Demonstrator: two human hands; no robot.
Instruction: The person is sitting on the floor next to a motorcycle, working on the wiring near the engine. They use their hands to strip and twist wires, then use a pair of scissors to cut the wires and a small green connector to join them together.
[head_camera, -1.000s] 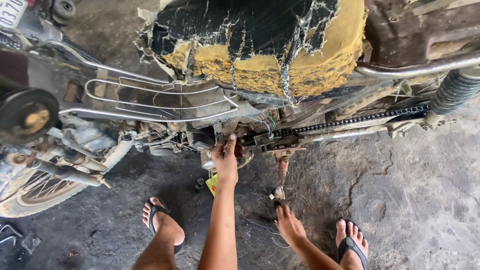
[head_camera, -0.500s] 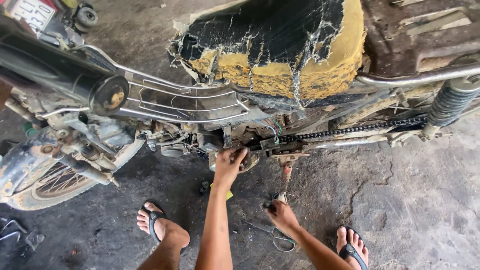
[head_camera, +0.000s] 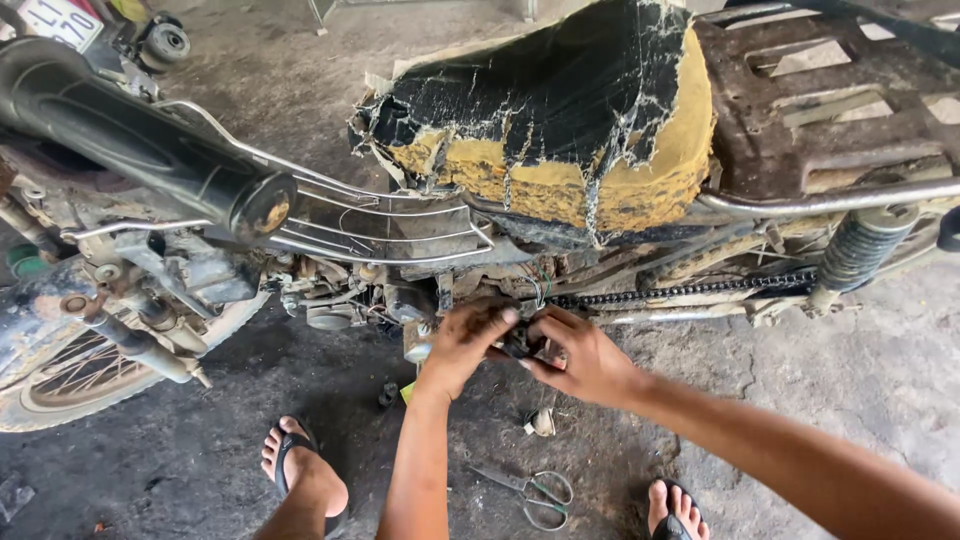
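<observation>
Head view | right hand (head_camera: 585, 362) has come up off the floor to join left hand (head_camera: 468, 338) | both now grip small dark part (head_camera: 522, 345) under torn seat (head_camera: 560, 120), beside chain (head_camera: 690, 290) | scissors (head_camera: 530, 488) left on floor

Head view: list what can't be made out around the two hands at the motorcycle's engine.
- The small dark part between left hand and right hand: fingers cover it.
- Chain: its front end is hidden behind the hands.
- Scissors: handles clear, blade tips too dark.
- Right foot: cut off by the bottom edge.
</observation>
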